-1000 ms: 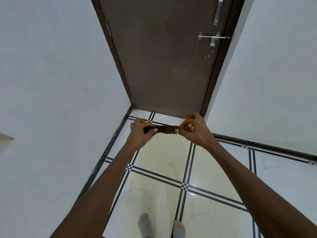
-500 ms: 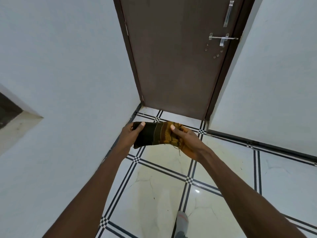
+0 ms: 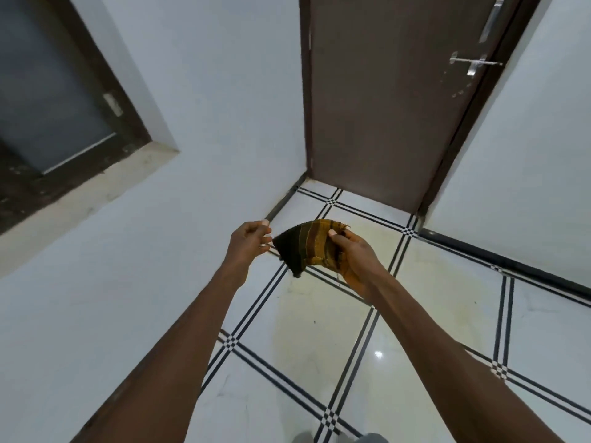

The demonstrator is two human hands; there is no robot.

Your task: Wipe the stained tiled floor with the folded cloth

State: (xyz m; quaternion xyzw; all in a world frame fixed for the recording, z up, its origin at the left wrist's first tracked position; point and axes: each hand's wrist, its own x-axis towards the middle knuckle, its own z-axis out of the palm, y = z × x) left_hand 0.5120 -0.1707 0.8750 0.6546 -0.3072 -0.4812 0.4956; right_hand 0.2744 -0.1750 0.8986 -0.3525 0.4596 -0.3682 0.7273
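Right hand (image 3: 351,260) grips folded, coarse-woven brown-and-ochre striped cloth (image 3: 308,247) above glossy cream floor tiles (image 3: 323,318) with black-lined borders; left hand (image 3: 248,239) fingers curled, pinching its dark corner.

Folded cloth (image 3: 308,246) banded in stripes from black through dark brown to mustard yellow, floor (image 3: 412,346) tiled in glossy cream-white crossed by paired black lines with checkered junctions, door (image 3: 383,100) dark brown, walls (image 3: 224,107) pale grey-white, skirting (image 3: 499,260) black
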